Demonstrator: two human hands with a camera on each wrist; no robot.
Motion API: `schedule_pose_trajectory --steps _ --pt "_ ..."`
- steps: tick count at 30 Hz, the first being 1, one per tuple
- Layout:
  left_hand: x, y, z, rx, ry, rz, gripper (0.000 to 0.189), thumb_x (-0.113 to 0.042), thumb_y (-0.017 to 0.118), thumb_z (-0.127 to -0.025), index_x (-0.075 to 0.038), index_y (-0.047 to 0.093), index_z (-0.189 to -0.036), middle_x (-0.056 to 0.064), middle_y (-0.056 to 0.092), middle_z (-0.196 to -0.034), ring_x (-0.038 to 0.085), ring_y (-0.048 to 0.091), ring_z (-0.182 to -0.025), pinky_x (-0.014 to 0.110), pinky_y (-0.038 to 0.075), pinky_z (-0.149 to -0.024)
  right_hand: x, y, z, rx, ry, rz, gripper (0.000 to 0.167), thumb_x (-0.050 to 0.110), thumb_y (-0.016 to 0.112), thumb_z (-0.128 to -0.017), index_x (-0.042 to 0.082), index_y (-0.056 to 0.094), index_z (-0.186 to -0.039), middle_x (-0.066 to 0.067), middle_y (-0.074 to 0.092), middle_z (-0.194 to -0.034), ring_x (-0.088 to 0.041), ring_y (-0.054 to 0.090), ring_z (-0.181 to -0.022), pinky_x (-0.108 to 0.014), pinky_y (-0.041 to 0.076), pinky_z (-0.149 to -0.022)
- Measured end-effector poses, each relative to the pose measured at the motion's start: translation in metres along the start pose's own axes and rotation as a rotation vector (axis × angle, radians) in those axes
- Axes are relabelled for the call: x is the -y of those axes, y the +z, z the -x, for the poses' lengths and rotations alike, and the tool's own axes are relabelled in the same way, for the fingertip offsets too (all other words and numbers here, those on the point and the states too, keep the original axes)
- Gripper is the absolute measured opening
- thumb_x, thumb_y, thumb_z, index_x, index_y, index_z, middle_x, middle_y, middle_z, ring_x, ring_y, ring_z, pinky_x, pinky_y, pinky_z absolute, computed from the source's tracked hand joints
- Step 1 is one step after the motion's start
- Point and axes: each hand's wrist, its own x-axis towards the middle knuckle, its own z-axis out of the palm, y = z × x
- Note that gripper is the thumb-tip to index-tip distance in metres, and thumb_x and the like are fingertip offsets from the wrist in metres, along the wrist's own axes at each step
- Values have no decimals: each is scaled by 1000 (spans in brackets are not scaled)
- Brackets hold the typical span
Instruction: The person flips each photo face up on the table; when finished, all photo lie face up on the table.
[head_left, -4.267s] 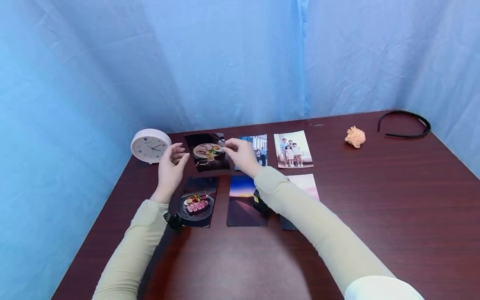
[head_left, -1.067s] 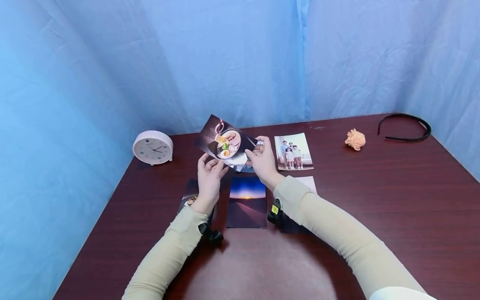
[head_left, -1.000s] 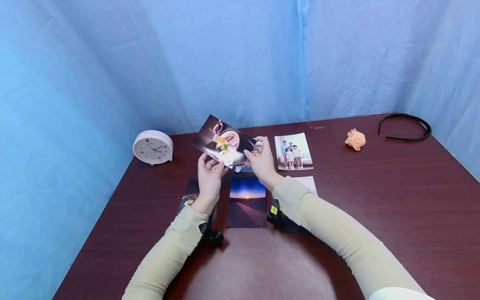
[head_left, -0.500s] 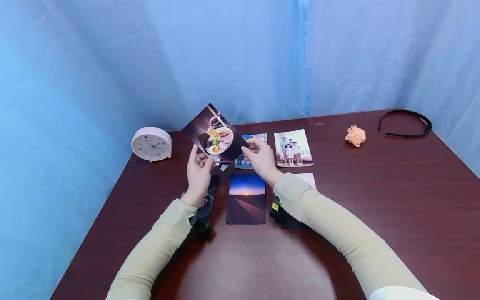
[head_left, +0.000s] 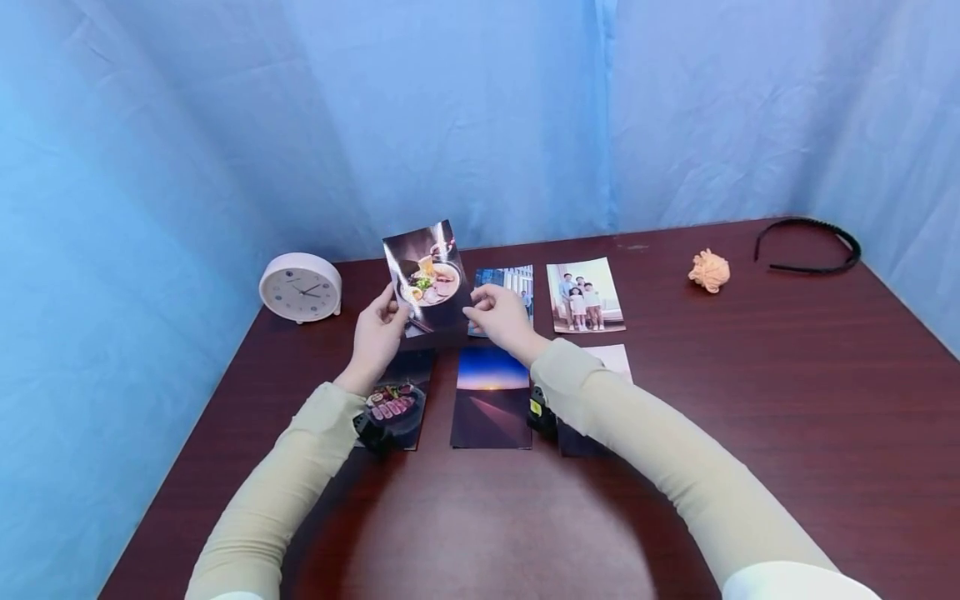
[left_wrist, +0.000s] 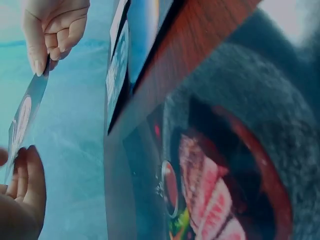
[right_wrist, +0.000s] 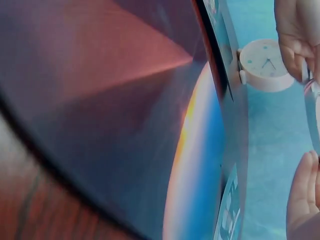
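A photo of a bowl of noodles is held up off the table, upright and slightly tilted. My left hand pinches its lower left edge. At its right edge, thumb and fingers of my right hand pinch it too; the left wrist view shows that hand gripping a corner. Below lie a steak photo, partly behind my left wrist, and a sunset photo. A photo of people by a building is partly covered by my right hand. Right of it lies a family photo.
Another photo lies mostly under my right sleeve. A white clock stands at the table's back left. An orange scrunchie-like bundle and a black headband lie at the right. Blue curtains hang behind the dark wooden table.
The noodle photo has been lifted from the back row's left place and turned about between both hands. Over the last second it has swung from slanted to nearly upright, and my left hand has shifted left.
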Motion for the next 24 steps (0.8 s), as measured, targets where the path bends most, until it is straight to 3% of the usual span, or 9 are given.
schedule_pose_trajectory --steps 3,6,13,20,24 --pt "2 -4 0 108 -92 42 69 1 55 -92 -10 20 -151 19 56 -107 -3 55 -69 13 50 -64 0 5 -1 25 47 -56 31 11 63 -91 1 57 -120 -13 63 -92 -21 68 -80 -35 56 -79" --pt "3 -8 -1 173 -150 82 73 7 54 -91 -11 17 -152 24 55 -111 -1 59 -73 17 54 -71 1 9 -4 28 94 -129 34 7 63 -90 0 56 -122 -14 63 -92 -16 66 -75 -37 56 -81" --pt "10 -19 -9 131 -207 51 59 5 54 -91 0 32 -146 12 57 -97 1 59 -72 19 55 -74 1 22 -10 -1 98 -114 52 5 68 -86 6 50 -134 -16 62 -94 -29 69 -83 -30 57 -72" --pt "21 -25 -21 104 -262 -31 51 5 57 -90 4 42 -139 0 52 -79 0 58 -64 21 55 -74 2 34 -14 21 87 -105 54 -1 65 -86 5 48 -138 -19 64 -95 -31 68 -89 -34 56 -80" --pt "26 -28 -26 136 -273 -63 52 4 57 -90 5 41 -139 -1 52 -75 1 58 -63 20 55 -70 1 38 -16 41 94 -114 55 -4 63 -87 4 46 -139 -14 61 -88 -31 68 -89 -34 56 -81"
